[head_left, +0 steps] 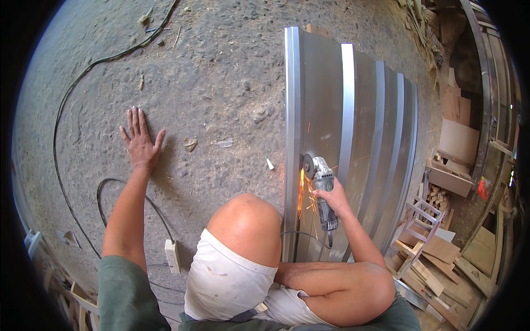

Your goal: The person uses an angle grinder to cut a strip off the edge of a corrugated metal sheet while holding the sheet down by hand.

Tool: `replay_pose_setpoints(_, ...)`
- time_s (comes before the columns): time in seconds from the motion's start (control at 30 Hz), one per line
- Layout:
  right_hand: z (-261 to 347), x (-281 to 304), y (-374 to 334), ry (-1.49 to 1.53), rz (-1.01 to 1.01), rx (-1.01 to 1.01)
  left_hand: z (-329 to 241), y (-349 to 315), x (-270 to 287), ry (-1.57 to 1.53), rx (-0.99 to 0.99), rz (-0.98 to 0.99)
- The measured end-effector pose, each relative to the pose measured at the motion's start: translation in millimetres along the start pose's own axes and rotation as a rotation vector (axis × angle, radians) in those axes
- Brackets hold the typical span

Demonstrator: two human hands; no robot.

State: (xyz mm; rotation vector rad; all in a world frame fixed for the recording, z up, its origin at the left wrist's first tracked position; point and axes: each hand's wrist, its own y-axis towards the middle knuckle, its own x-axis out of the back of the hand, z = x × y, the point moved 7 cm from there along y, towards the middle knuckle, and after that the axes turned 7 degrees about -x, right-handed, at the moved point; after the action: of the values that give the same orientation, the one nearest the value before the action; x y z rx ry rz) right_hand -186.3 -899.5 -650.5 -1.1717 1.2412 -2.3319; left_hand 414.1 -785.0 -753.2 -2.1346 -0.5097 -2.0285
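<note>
My right hand [333,197] is wrapped round the body of an angle grinder [325,199]. Its disc [308,165] meets a ribbed sheet of metal roofing [322,99] close to the sheet's left edge. Orange sparks [302,193] stream from that spot back toward my knees, and a few fly off to the right. On the left, my left hand [142,144] is held out with its fingers spread, palm down, over the rough ground and away from the sheet. Nothing is in it. The exact contact of disc and metal is partly hidden by the grinder's head.
A black cable [70,94] curves over the rough ground [221,66] at left. Beside my left knee lies a white power strip [172,256]. A small white piece [270,164] rests near the sheet. Wood scraps [441,248] and a small ladder-like frame [422,218] crowd the right.
</note>
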Motion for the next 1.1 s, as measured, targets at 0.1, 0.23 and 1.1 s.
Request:
replay_pose_setpoints(0.1, 4, 1, 1, 0.003, -0.004, 0.03, 0, 1, 0, -0.003, 0.004, -0.001)
replay_pose_setpoints(0.23, 12, -2, 0, -0.001, -0.009, -0.013, 0, 0, 2, -0.012, 0.012, 0.014)
replay_pose_setpoints(1.1, 18, 0, 13, 0.049, -0.045, 0.083, -2, 2, 1, -0.026, 0.011, 0.021)
